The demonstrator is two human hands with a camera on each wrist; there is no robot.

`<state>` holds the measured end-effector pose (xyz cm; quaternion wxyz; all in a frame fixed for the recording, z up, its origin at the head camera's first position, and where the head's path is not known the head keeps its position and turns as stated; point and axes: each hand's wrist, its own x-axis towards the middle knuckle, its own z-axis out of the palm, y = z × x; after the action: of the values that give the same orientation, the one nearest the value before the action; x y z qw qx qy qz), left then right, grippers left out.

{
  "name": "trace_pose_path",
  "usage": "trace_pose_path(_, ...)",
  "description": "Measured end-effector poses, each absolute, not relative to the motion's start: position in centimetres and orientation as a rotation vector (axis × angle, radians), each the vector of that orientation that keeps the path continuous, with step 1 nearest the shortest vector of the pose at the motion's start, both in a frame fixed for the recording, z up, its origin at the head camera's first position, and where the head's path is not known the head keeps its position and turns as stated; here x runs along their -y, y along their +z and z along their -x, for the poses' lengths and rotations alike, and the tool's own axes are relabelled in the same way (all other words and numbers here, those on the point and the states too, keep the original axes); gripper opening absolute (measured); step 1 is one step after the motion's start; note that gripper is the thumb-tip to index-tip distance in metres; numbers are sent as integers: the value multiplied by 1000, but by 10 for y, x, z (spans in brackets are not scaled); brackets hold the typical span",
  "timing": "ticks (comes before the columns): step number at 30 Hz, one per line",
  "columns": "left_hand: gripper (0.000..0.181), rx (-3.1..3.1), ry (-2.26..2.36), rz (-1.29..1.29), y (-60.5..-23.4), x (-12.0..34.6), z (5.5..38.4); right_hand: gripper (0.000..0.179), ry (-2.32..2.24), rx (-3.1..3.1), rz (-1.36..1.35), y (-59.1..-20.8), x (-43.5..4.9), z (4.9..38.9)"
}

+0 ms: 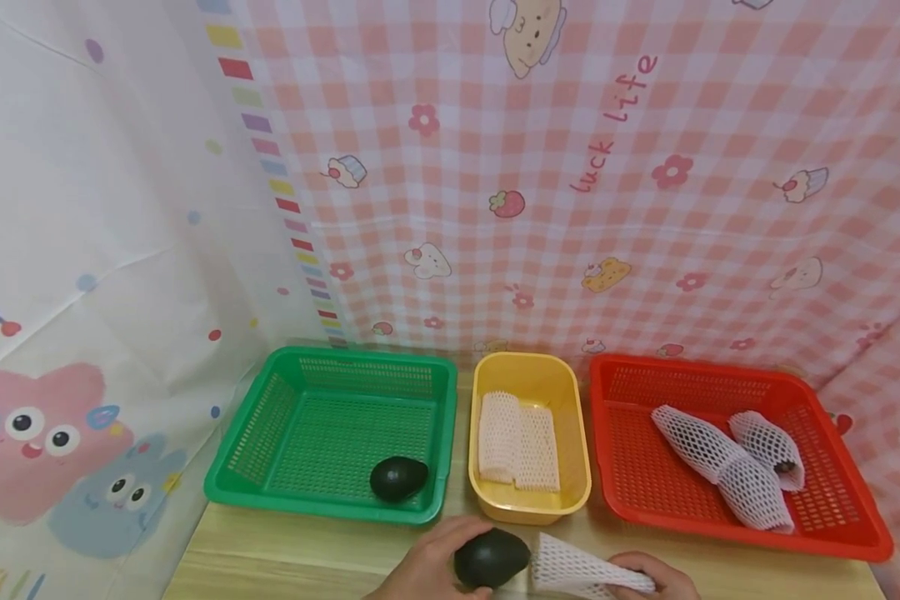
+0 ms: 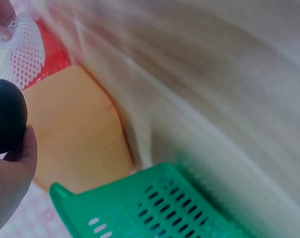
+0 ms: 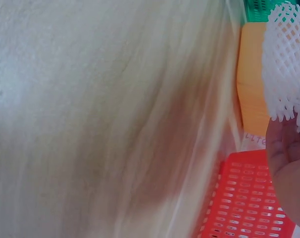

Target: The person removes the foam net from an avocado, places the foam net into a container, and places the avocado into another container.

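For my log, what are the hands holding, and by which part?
Right hand: white foam net, by its narrowed end; left hand: dark avocado, by the end away from the net.

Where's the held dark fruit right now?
Head view, bottom, just right of centre: the dark fruit is in the left hand, in front of the yellow bin and left of the foam net in the right hand.
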<state>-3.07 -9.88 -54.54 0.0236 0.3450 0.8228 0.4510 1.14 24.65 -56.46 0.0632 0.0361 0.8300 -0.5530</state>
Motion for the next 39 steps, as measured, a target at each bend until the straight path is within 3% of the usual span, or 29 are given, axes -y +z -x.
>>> trace_pose_path(7,69,-2644,1532,-1248,-539,108,34,20,-1807,-2460,223,-558,-258,-14)
trace_pose_path(13,74,-2706,1684,-1320,-531,114,40,52,-1998,-2386,702,-557,-267,-7)
trace_pose_path(17,75,-2797,1717,-1268,-526,121,45,62,-2020,-2416,783,-548,-266,-5)
trace_pose_path(21,74,-2859,1745,-1196,-521,132,51,60,-1957,-2588,669,-531,-259,-7)
trace_pose_path(28,72,-2922,1773,-1009,-514,155,60,34,-1823,-2796,163,-499,-239,-11)
trace_pose_path(39,71,-3021,1721,-717,-517,181,71,34,-1981,-2721,2,-477,-235,1)
